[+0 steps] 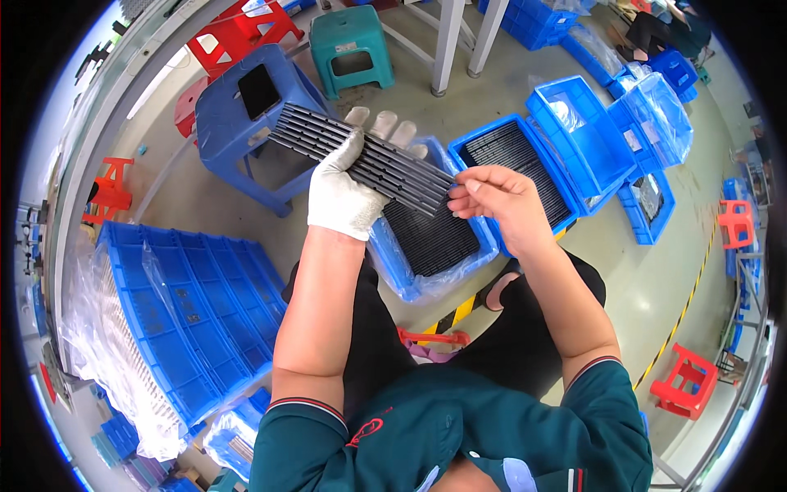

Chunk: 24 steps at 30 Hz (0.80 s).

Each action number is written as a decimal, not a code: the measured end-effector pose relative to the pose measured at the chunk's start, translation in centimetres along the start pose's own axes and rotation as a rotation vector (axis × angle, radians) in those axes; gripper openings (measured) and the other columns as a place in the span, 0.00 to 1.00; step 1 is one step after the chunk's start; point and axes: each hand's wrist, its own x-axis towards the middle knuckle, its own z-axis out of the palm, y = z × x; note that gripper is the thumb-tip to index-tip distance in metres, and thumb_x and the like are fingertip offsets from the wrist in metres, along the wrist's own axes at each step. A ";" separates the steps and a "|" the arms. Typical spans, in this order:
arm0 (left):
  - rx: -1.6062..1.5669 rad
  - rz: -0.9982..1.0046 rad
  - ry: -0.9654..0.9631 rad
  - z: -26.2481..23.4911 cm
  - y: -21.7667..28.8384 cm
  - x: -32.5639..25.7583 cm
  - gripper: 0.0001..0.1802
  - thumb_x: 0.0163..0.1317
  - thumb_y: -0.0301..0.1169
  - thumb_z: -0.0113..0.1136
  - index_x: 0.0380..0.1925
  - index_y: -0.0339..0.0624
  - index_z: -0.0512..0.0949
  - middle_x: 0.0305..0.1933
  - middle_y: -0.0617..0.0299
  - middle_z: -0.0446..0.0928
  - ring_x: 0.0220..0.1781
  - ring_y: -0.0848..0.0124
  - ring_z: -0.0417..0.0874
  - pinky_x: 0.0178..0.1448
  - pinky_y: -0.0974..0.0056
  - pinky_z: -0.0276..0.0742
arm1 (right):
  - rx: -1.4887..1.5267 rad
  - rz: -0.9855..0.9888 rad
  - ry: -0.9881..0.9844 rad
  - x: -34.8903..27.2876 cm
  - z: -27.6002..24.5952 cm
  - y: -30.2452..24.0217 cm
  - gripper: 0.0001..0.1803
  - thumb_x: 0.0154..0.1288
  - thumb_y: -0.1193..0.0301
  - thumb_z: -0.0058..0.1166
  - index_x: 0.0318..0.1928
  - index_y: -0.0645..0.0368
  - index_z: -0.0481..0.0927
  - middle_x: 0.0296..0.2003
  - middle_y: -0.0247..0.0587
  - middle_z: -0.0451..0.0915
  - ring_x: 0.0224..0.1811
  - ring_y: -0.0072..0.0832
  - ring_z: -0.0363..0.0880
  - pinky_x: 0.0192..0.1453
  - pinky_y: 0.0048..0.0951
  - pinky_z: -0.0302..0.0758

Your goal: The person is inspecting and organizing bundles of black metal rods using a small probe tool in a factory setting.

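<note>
Several thin black rods [385,168] lie side by side across my left hand [348,184], which wears a white glove. Its thumb presses over them while the other fingers show beyond their far side. My bare right hand [504,201] pinches the right end of the rods between thumb and fingers. Below the rods, a blue bin lined with clear plastic [402,279] holds many similar black rods. To its right stands another blue bin [566,197], also filled with rows of black rods.
A blue stool [217,119] with a black flat piece on top stands ahead left, near a green stool [351,41]. Blue crates [193,303] wrapped in plastic are stacked at left. Blue trays [578,135] stand at right, and a red stool [687,383] farther right.
</note>
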 end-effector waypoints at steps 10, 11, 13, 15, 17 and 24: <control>-0.011 -0.037 -0.031 0.0 -0.6 0.1 0.13 0.71 0.30 0.39 0.54 0.47 0.67 0.55 0.45 0.71 0.60 0.44 0.73 0.62 0.34 0.69 | -0.020 0.085 -0.019 0.1 1.0 0.3 0.11 0.61 0.68 0.63 0.38 0.63 0.81 0.30 0.37 0.82 0.31 0.23 0.80 0.40 0.23 0.77; -0.011 -0.037 -0.031 0.1 -0.7 0.1 0.13 0.71 0.30 0.39 0.54 0.47 0.67 0.55 0.45 0.71 0.60 0.44 0.73 0.62 0.34 0.69 | -0.022 0.067 -0.003 0.1 1.0 0.4 0.10 0.61 0.68 0.63 0.37 0.63 0.81 0.29 0.36 0.82 0.30 0.22 0.79 0.39 0.22 0.76; -0.025 -0.048 -0.047 0.1 -0.9 0.0 0.14 0.72 0.30 0.39 0.54 0.48 0.67 0.56 0.46 0.71 0.61 0.44 0.73 0.62 0.34 0.69 | 0.018 0.083 0.007 0.1 0.9 0.6 0.09 0.60 0.69 0.63 0.36 0.62 0.81 0.28 0.35 0.81 0.30 0.22 0.79 0.39 0.23 0.76; -0.010 -0.047 -0.039 0.1 -1.0 0.0 0.14 0.72 0.31 0.40 0.55 0.48 0.67 0.56 0.46 0.71 0.61 0.44 0.73 0.62 0.34 0.69 | 0.060 0.098 0.020 0.1 0.8 0.7 0.08 0.60 0.70 0.63 0.35 0.61 0.80 0.27 0.35 0.80 0.29 0.22 0.78 0.39 0.23 0.76; 0.005 -0.046 -0.032 0.2 -1.1 -0.1 0.14 0.72 0.31 0.40 0.55 0.48 0.67 0.57 0.46 0.71 0.61 0.44 0.73 0.63 0.34 0.68 | 0.197 0.191 0.018 0.2 0.7 0.7 0.07 0.58 0.72 0.64 0.34 0.58 0.78 0.26 0.34 0.79 0.28 0.23 0.78 0.39 0.25 0.76; 0.014 -0.048 -0.025 0.2 -1.2 0.0 0.15 0.71 0.30 0.41 0.56 0.49 0.67 0.58 0.46 0.71 0.61 0.45 0.73 0.62 0.34 0.69 | 0.299 0.243 -0.005 0.1 0.6 0.5 0.07 0.58 0.73 0.64 0.35 0.57 0.78 0.26 0.35 0.80 0.28 0.25 0.78 0.40 0.27 0.76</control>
